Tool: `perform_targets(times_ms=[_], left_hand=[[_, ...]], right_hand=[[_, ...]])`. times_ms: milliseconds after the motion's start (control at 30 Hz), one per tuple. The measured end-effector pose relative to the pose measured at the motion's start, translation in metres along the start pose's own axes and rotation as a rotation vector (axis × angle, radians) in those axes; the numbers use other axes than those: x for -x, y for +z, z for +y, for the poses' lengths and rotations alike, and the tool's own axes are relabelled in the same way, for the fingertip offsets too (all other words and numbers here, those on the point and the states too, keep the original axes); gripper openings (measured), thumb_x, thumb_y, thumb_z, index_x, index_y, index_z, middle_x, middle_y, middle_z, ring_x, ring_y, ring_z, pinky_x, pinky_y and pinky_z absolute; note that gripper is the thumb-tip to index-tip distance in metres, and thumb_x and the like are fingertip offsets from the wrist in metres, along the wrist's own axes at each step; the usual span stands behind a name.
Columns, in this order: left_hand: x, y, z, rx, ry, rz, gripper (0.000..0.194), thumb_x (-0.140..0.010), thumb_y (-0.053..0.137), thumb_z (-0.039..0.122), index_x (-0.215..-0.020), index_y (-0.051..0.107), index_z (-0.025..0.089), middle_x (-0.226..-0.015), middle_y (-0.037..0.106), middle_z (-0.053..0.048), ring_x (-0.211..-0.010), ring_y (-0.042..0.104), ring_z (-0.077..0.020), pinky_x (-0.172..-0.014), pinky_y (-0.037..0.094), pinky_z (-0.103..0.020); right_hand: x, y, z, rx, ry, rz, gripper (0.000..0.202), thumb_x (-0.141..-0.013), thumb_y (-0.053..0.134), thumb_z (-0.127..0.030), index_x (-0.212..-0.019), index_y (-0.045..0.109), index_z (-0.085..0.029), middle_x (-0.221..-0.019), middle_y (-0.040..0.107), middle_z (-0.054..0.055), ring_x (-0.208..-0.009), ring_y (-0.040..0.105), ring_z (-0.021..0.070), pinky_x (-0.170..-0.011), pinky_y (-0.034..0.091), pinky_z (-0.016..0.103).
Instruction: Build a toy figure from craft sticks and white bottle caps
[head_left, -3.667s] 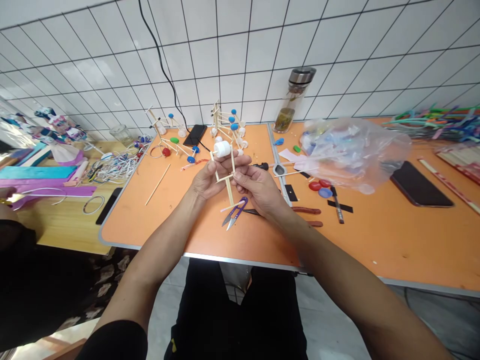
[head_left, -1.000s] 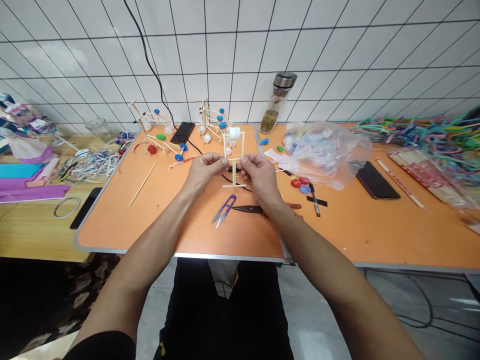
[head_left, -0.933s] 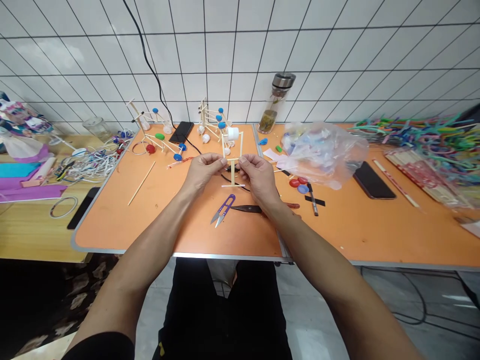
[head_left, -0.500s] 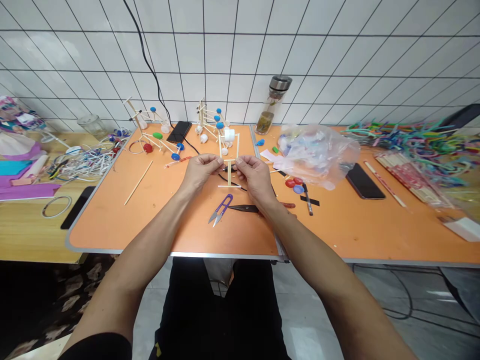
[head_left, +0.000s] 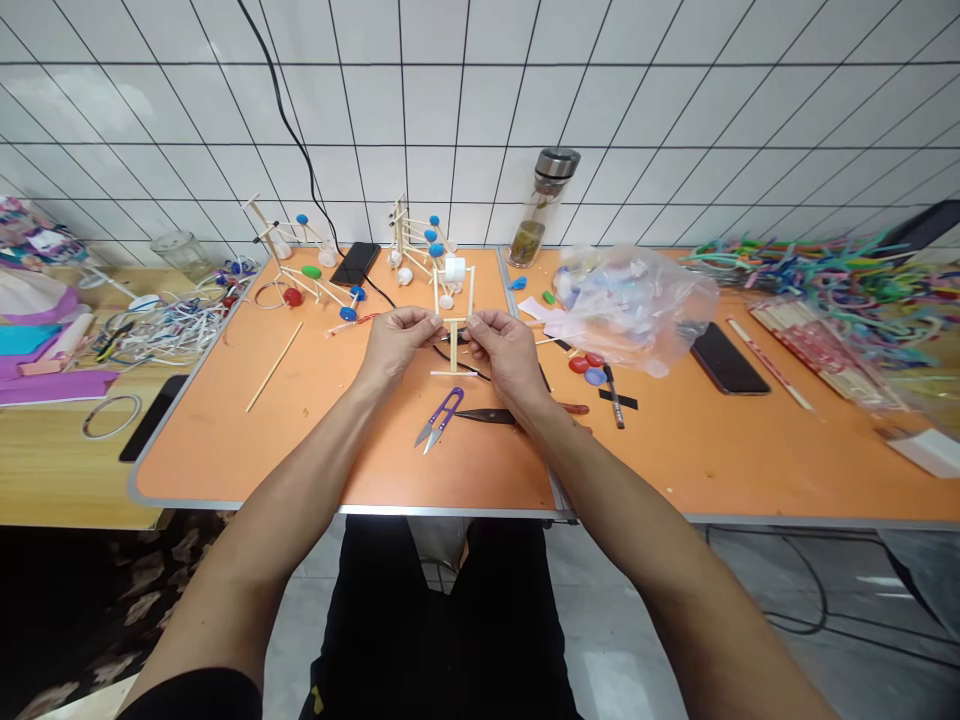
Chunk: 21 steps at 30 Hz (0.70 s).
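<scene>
Between my two hands is a small frame of thin wooden sticks, with upright sticks rising past the fingers and a white roller near their top. My left hand pinches its left side, and my right hand pinches its right side. Below the frame lie purple-handled thread snips. Dark-tipped pliers extend under my right wrist, which hides part of them. Behind stand two stick models, one with blue caps and another with a green cap.
A loose stick lies at left. A tea bottle stands near the tiled wall, left of a plastic bag. To the right are a pen, bottle caps, a phone and packaged sticks. Tangled wires lie at far left.
The whole view has shifted slightly. Both hands keep the same pinch on the stick frame, and nothing has been taken up or let go.
</scene>
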<state>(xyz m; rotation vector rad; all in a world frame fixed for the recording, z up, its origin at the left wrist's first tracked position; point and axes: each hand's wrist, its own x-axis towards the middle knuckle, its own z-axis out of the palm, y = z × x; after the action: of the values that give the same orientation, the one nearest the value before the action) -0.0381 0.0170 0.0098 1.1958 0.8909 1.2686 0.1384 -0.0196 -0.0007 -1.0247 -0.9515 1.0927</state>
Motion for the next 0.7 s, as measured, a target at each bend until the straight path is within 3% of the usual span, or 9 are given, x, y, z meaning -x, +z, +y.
perform_targets(times_ms=[333,700], left_hand=[[-0.0040,-0.0049,0.0023,0.030,-0.003,0.032,0.057,-0.054,0.110,0.064,-0.074,0.082,0.018,-0.075,0.080,-0.006,-0.068,0.073,-0.0147,-0.072,0.058,-0.029],[-0.0025,-0.0014,0.0016,0.004,-0.004,0.021,0.063,-0.050,0.110,0.068,-0.075,0.082,0.017,-0.074,0.081,-0.006,-0.068,0.072,-0.0140,-0.071,0.056,-0.027]], right_hand=[[-0.0005,-0.0028,-0.0020,0.008,-0.019,-0.022,0.058,-0.077,0.094,-0.076,-0.094,0.080,-0.022,-0.086,0.078,0.001,-0.068,0.060,0.0096,-0.061,0.048,0.022],[0.0001,-0.0017,-0.0028,0.123,-0.108,-0.032,0.059,-0.078,0.094,-0.077,-0.091,0.076,-0.023,-0.085,0.078,0.001,-0.067,0.059,0.0124,-0.064,0.052,0.027]])
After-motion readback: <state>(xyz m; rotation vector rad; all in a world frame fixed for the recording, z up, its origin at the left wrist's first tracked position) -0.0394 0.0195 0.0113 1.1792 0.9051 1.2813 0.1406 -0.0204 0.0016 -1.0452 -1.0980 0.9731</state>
